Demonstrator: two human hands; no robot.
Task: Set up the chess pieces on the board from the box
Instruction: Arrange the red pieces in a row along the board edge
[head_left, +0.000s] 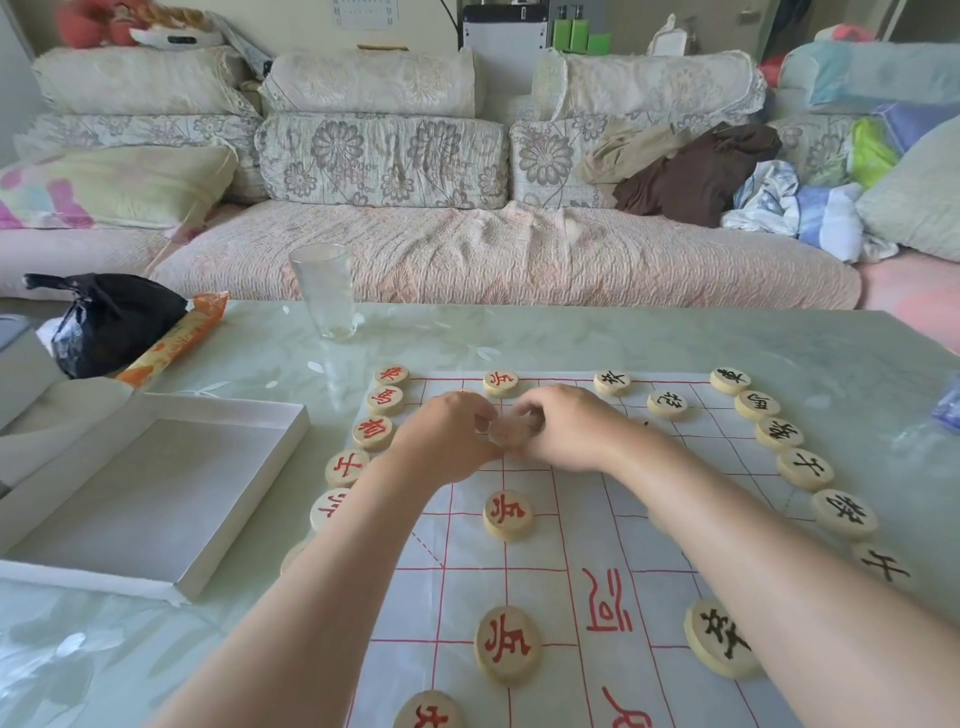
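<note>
Head view: left hand (447, 439) and right hand (566, 431) fingers are both pinching one blurred piece (508, 432) above the board's (571, 519) far-left area. Risk: forearms are crossing placed pieces, likely nudging the red soldier (507, 514).

left hand (447, 441) + right hand (566, 431): both pinch one piece (506, 431) | over board (597, 545) | box (156, 493) open

1. The board (597, 545) lies on the table (779, 353), pieces along its left and right edges.
2. The box (150, 493) sits left of it.
3. A glass (323, 291) stands behind.
</note>
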